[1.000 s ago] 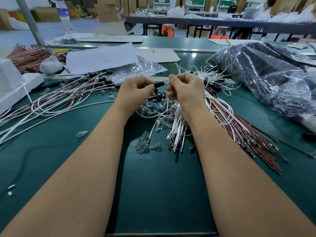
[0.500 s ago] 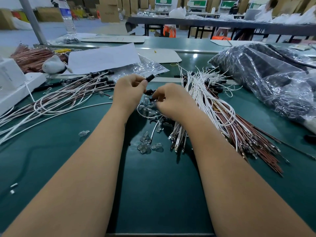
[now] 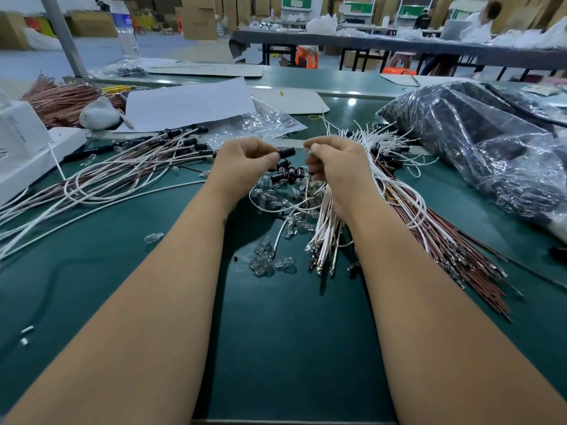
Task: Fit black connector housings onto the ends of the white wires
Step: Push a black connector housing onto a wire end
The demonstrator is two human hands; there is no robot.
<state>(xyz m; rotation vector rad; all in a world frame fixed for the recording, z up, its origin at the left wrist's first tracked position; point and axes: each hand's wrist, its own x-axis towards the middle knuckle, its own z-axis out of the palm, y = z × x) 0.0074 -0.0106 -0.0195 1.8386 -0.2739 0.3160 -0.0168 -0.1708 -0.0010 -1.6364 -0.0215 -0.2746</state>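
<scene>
Matt green table point(image 3: 291, 348), crinkly glossy plastic bag point(image 3: 491, 154)

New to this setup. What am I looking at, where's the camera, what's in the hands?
No machine here: one camera worn on a person's head looks down at their two bare arms over a green workbench. The left hand pinches a black connector housing. The right hand pinches something small at its fingertips, probably a wire end; too small to tell. Between the hands lie loose black housings and small clear glass bulbs. A bundle of white wires lies under the right wrist.
</scene>
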